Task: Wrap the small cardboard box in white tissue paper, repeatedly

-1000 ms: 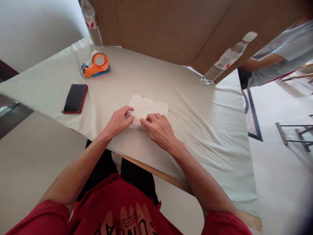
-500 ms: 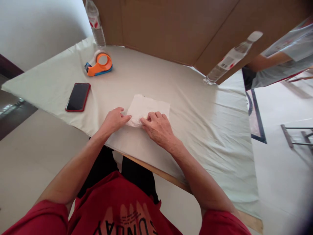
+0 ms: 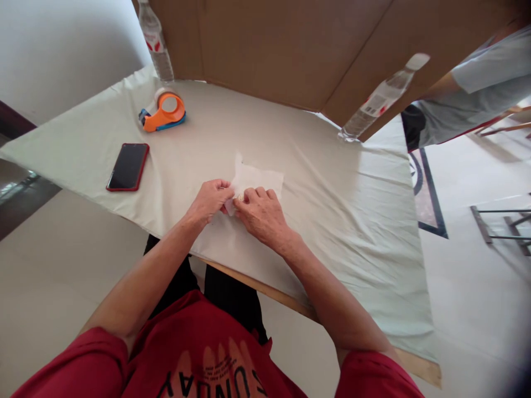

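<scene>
Your left hand [image 3: 209, 202] and right hand [image 3: 259, 213] meet at the near left corner of the tissue [image 3: 259, 179], which lies on the cloth [image 3: 332, 221] near the table's front edge, roughly in the middle of its width.

Handling, judged from looks: thin, white, very light, quite limp. It will crumple or tear if you pull hard, and any draught would shift it. It has no stiffness to push against, so take it at an edge or corner with a light fingertip pinch, and keep one hand pressing it flat while the other works.

Fingers: left thumb and forefinger appear closed on the tissue's left edge, pinching it; the other left fingers are curled in. A small flap of the tissue stands up just beyond that pinch. Right fingers [image 3: 255, 193] are held together and bent, tips pressed down on the near edge. Whether the right thumb grips anything, you cannot tell; it is hidden under the hand.

The rest of the sheet lies flat beyond and to the right of your fingertips, uncovered.

Around: phone [image 3: 128, 167] well to the left, tape dispenser [image 3: 163, 112] beyond it, bottle [image 3: 155, 41] at the far left corner, second bottle [image 3: 379, 99] leaning against the cardboard [image 3: 269, 50]. Another person's sleeve [image 3: 489, 66] shows at the far right, apart from your hands.
</scene>
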The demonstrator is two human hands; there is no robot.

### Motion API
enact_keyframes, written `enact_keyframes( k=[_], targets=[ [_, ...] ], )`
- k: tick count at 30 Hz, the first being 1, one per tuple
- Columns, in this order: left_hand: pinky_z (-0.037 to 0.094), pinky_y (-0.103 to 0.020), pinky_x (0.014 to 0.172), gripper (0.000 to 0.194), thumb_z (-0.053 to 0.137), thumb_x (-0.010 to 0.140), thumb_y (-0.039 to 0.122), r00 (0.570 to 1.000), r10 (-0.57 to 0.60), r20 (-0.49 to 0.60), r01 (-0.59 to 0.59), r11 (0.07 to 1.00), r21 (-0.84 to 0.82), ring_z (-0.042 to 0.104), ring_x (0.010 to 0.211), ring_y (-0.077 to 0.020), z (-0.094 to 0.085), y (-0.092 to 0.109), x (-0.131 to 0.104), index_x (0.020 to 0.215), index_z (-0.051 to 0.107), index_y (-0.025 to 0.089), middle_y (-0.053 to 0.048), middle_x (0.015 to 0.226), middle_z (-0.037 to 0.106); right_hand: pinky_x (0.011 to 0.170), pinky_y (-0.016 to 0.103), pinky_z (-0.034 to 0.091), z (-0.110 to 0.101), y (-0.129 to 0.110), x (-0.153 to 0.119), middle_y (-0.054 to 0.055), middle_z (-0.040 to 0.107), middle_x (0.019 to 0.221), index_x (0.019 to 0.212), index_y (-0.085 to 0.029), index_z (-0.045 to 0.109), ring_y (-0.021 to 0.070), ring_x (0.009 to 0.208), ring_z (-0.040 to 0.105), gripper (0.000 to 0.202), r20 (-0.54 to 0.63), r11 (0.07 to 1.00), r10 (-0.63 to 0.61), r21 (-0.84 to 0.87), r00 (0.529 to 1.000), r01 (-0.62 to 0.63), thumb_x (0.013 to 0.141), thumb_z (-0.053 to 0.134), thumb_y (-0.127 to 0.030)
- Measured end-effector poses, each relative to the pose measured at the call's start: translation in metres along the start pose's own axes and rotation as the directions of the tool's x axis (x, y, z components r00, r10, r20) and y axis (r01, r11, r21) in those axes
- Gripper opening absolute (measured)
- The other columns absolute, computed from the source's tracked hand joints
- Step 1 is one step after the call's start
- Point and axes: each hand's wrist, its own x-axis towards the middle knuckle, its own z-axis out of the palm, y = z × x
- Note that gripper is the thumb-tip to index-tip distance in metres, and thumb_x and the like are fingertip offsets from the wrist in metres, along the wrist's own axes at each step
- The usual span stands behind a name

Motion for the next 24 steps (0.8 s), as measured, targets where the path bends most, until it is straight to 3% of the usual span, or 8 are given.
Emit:
enact_keyframes(
  k=[5, 10, 15, 20, 24],
  targets=[
    [0.039, -0.021, 0.045, 0.018, 0.061, 0.061, 0.027, 1.0, -0.013, -0.014, 0.013, 0.998, -0.055, 0.05, 0.05, -0.0092, 0.001, -0.003, 0.005, 0.077, 0.06, 0.018, 0.004, 0.058, 0.056, 0.076, 0.04, 0.025, -0.002, 0.001, -0.002, 0.012, 0.067, 0.102, 0.113, -0.019, 0.064, 0.0253, 0.091, 0.049, 0.021, -0.015, 1.0, -0.009, 0.005, 1.0, 0.009, 0.099, 0.048, -0.019],
    [0.041, -0.021, 0.046, 0.02, 0.062, 0.058, 0.027, 1.0, -0.013, 0.013, 0.014, 0.992, -0.125, 0.051, 0.05, -0.0091, 0.005, -0.004, 0.005, 0.076, 0.061, 0.017, 0.004, 0.058, 0.056, 0.08, 0.04, 0.029, -0.005, 0.004, -0.001, 0.014, 0.069, 0.108, 0.119, -0.014, 0.062, 0.0285, 0.097, 0.053, 0.03, 0.018, 0.995, 0.016, 0.099, 1.0, -0.018, 0.096, 0.058, -0.032],
    [0.039, -0.023, 0.049, 0.018, 0.058, 0.062, 0.027, 0.997, 0.069, 0.035, -0.07, 0.998, 0.009, 0.048, 0.051, -0.0097, 0.008, 0.001, 0.002, 0.076, 0.064, 0.017, 0.002, 0.06, 0.059, 0.084, 0.041, 0.034, -0.007, 0.01, 0.0, 0.017, 0.07, 0.113, 0.123, -0.011, 0.058, 0.0309, 0.101, 0.055, 0.038, 0.033, 0.959, 0.07, 0.272, 0.997, -0.076, 0.089, 0.058, -0.029],
    [0.042, -0.026, 0.058, 0.027, 0.057, 0.065, 0.026, 0.967, 0.155, 0.204, -0.187, 0.971, 0.148, 0.05, 0.058, -0.0116, 0.003, 0.009, -0.006, 0.085, 0.072, 0.015, 0.001, 0.065, 0.061, 0.087, 0.039, 0.04, -0.008, 0.022, -0.002, 0.011, 0.075, 0.107, 0.124, -0.015, 0.057, 0.0271, 0.097, 0.061, 0.041, 0.029, 0.829, 0.145, 0.542, 0.989, -0.137, 0.083, 0.052, -0.018],
    [0.041, -0.026, 0.061, 0.027, 0.052, 0.073, 0.028, 0.925, 0.266, 0.271, -0.345, 0.887, 0.306, 0.05, 0.063, -0.0125, 0.002, 0.011, -0.013, 0.086, 0.072, 0.016, 0.0, 0.07, 0.062, 0.084, 0.035, 0.045, -0.011, 0.03, -0.003, 0.004, 0.077, 0.102, 0.115, -0.021, 0.061, 0.0222, 0.094, 0.067, 0.036, 0.057, 0.683, 0.199, 0.708, 0.978, -0.181, 0.081, 0.052, -0.016]
  ],
)
